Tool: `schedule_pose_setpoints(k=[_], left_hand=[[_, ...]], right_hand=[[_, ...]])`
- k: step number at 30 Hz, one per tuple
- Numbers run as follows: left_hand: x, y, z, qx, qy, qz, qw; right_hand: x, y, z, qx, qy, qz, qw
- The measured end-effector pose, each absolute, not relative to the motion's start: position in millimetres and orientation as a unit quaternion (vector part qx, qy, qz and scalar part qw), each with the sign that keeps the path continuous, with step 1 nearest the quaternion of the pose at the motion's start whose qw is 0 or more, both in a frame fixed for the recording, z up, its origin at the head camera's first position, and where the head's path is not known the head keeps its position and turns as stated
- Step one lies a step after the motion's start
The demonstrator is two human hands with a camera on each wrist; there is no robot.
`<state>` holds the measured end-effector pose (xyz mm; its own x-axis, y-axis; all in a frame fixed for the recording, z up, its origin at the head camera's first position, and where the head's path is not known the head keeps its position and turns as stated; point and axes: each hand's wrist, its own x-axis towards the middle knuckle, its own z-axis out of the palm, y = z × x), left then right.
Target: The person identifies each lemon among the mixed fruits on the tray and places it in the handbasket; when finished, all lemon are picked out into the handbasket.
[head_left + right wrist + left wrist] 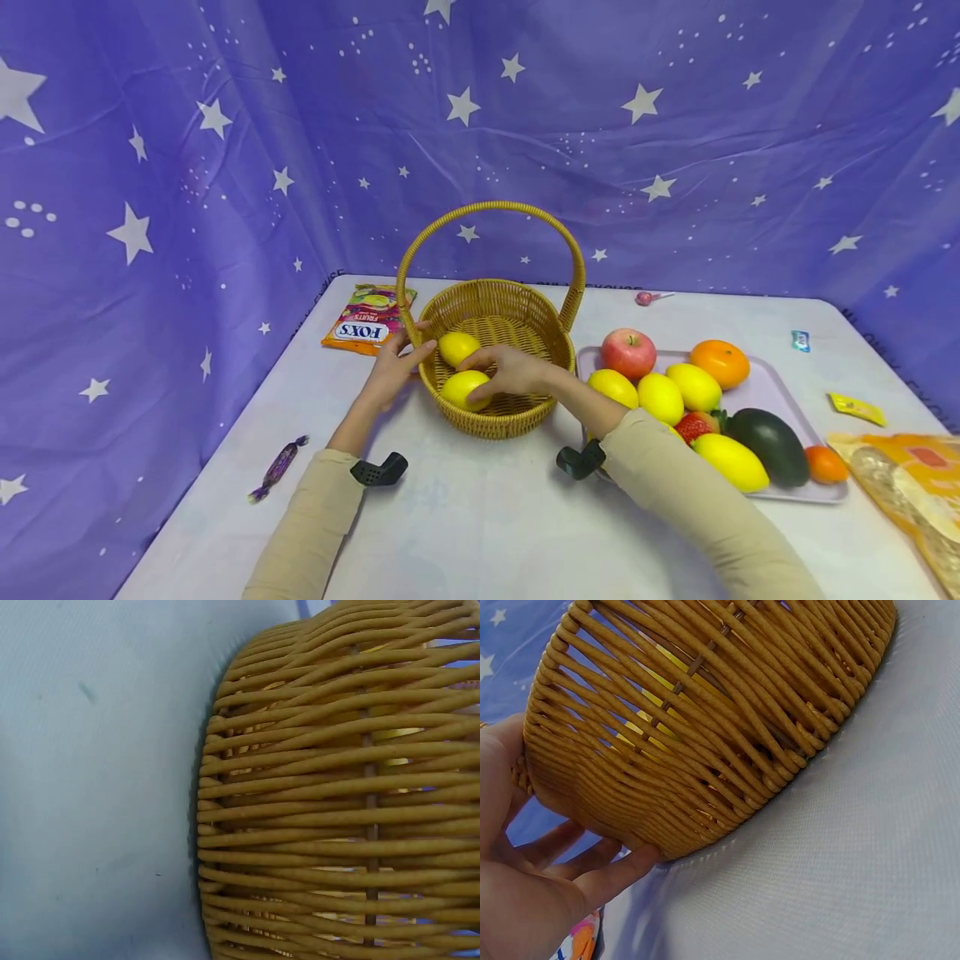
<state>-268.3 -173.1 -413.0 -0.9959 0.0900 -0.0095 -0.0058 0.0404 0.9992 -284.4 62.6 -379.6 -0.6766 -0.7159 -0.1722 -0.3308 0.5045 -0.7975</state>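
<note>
A wicker basket (495, 427) with a tall arched handle stands on the table, and two lemons lie inside its left part. My left hand (392, 367) grips the basket's left side. In the left wrist view its thumb is at the rim and its fingers (622, 871) press against the woven wall. Reaching over the basket's right side, my right hand (513, 371) holds the nearer lemon (461, 390) between thumb and fingers. The farther lemon (457, 348) sits just behind it. In the right wrist view the wicker wall hides this hand.
Right of the basket, a pale tray (783, 392) bears several lemons, an apple (628, 353), oranges, a strawberry (696, 427) and a dark green avocado-like fruit (768, 447). Around lie a candy bag (367, 321), a wrapped candy (279, 468), a lollipop (645, 297) and an orange-and-clear package (907, 483).
</note>
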Motion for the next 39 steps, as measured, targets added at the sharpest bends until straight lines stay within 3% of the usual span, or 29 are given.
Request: schedule_pose_setpoints(k=[14,25,33,39], left_hand=[[-270.9,-172.5,-419.1,0.027,0.737,0.675,0.010],[-268.1,-173.7,-415.8,0.019,0.731,0.681,0.031],[-254.0,-167.4,-392.5,0.021,0.740,0.672,0.038],[-253.4,-166.5,-391.2,0.025,0.729,0.683,0.039]], right_hand=[[-287.6,107.6,-353.2,-0.294,0.764,-0.482,0.312],[-284.4,223.1,-312.5,-0.282,0.810,-0.455,0.237],[-270.4,313.1,-328.6,-0.214,0.858,-0.426,0.189],[-261.6,347.4,-343.9,-0.174,0.879,-0.400,0.193]])
